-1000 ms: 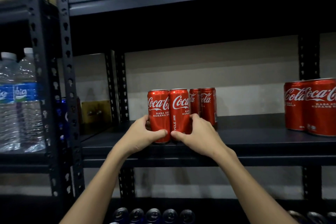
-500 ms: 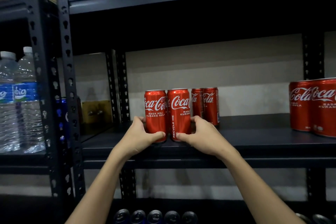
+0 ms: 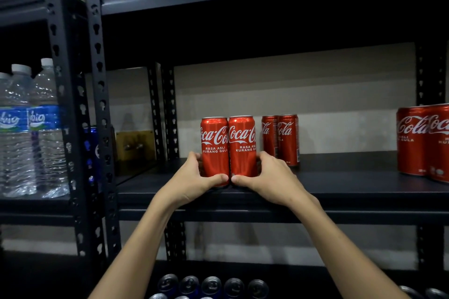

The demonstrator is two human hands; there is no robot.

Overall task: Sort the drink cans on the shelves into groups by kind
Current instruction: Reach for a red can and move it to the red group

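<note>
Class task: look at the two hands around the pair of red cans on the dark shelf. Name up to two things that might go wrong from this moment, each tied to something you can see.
1. The left hand and right hand grip only the bottoms of the two front cans; a push might tip them.
2. The rear pair of cans stands just behind the right hand, so it may get knocked.

Bare forearms, no sleeves, ringless hands (image 3: 233,178)
</note>
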